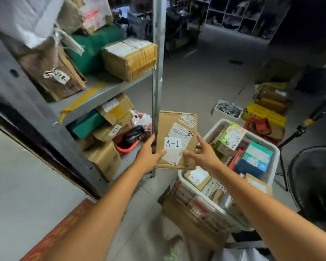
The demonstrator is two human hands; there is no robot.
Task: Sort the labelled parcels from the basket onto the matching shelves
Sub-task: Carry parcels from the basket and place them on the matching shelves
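Parcel [177, 136] of brown cardboard, marked "A-1" on a white sticker, is held up in the air by both hands, between the grey metal shelving unit [105, 89] and the white basket [196, 189]. Its labelled face is turned towards the camera, with a barcode label and a handwritten "80" above the sticker.

The left hand [151, 153] grips the parcel's lower left edge, thumb pressed on the front face just beside the sticker and the fingers wrapped out of sight behind. The right hand [201, 155] is more loosely spread: its thumb lies on the front near the lower right, and the fingers reach round the right edge, touching it.

Below the right forearm, the basket holds more parcels, among them a small brown box [197, 178] also marked "A-1" and a blue box [254, 161] marked "A-2". Both shelves of the unit are crowded with taped cardboard packages.
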